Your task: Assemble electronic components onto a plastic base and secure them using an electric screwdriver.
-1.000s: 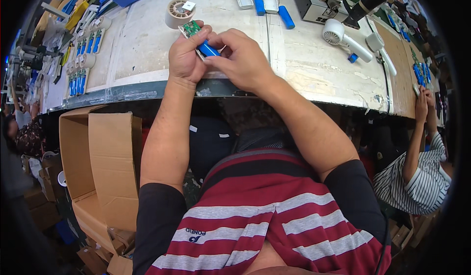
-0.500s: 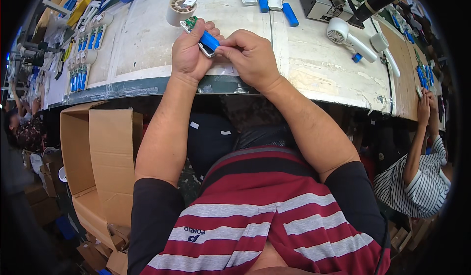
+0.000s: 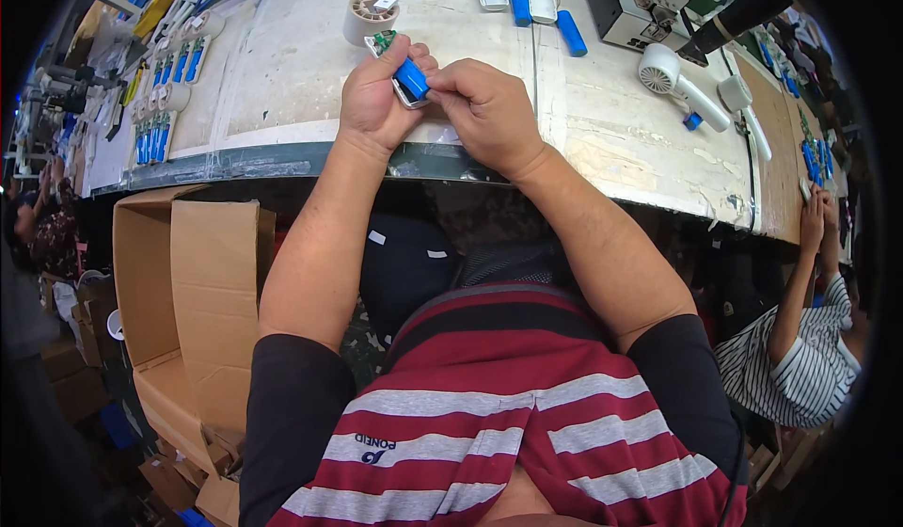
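My left hand (image 3: 374, 103) is closed around a white plastic handle shell (image 3: 408, 103), its thumb laid across it. At the shell's far end sits a green circuit board (image 3: 381, 41). A blue cylindrical battery (image 3: 411, 80) lies lengthwise in the shell, partly covered by the thumb. My right hand (image 3: 489, 113) is closed in a pinch, thumb and forefinger together at the battery's near end; whatever is between the fingertips is too small to make out. Just beyond my left hand stands a round white fan housing (image 3: 370, 17) with a small white square piece on top.
Two open shells (image 3: 542, 5) with blue batteries (image 3: 571, 33) lie at the back. Right of them are a grey metal machine (image 3: 644, 9) and white handheld fans (image 3: 684, 85). More battery assemblies (image 3: 155, 136) lie left. An open cardboard box (image 3: 212, 292) stands below the table edge. A co-worker (image 3: 800, 348) sits at right.
The battery now lies more nearly in line with the shell. My right fingertips stay at its near end. The whole view has shifted slightly.
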Demonstrator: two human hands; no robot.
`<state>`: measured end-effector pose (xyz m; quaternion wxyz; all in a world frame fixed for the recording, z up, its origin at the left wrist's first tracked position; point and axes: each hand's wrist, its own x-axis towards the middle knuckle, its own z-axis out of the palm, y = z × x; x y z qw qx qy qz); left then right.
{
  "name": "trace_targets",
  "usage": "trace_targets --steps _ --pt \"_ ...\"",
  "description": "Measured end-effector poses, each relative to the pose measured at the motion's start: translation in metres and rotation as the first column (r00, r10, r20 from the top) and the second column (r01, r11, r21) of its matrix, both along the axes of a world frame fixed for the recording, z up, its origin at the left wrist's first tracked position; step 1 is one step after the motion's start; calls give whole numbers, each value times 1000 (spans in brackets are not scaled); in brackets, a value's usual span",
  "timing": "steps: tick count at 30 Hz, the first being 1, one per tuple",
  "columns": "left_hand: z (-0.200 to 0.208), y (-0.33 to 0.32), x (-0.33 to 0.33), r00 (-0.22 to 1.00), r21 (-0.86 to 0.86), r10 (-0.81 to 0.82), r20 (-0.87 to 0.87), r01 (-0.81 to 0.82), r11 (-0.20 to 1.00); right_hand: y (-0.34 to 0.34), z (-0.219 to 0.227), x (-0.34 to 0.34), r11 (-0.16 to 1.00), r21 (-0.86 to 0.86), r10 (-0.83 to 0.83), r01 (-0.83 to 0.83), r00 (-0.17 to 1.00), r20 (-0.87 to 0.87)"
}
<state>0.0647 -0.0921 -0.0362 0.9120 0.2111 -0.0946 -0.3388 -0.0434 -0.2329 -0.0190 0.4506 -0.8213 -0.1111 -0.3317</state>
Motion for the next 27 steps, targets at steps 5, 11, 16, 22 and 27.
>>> trace_targets --steps 5,11,16,22,27 --pt "-4 -1 0 1000 33 12 -10 -12 999 1 -3 0 997 -71 -25 22 999 -41" --pt "-3 -2 2 1000 1 14 5 -14 1000 4 -3 2 996 -89 17 -15 1000 21" --pt "-2 4 2 996 37 90 -5 -90 995 15 0 3 980 -198 15 -5 999 47" --pt "-1 6 6 996 85 -16 86 9 996 10 -2 -7 984 -172 48 -39 997 53" --pt "46 63 57 898 599 149 415 -393 698 10 9 -21 999 -53 -4 1 999 -46"
